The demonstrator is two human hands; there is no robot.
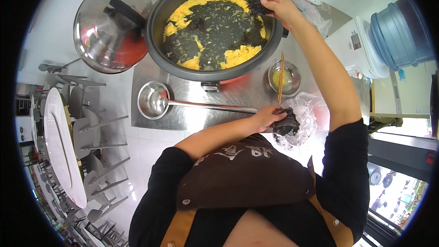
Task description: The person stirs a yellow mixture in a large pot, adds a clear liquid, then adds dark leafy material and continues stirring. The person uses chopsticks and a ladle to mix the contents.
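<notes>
A large dark electric pot (154,46) holds broth with yellow cooked egg (240,56) spread mostly around its edge and dark seaweed pieces afloat. Over the pot's right rim, my right hand (279,8) pinches a clump of dried dark seaweed (257,5). My left hand (267,118) grips a larger piece of dried seaweed (287,125) beside a crumpled clear plastic bag (305,123) at the table's front edge. Just beyond the left hand, a pair of wooden chopsticks (281,75) lies across a steel bowl (295,87) with yellow egg residue.
A ladle (212,106) rests in a small steel bowl (140,101) on the steel table (192,123). The pot's lid (99,13) stands on the left. More clear plastic (315,15) lies behind my right hand. A blue water jug (394,37) tops a dispenser at right.
</notes>
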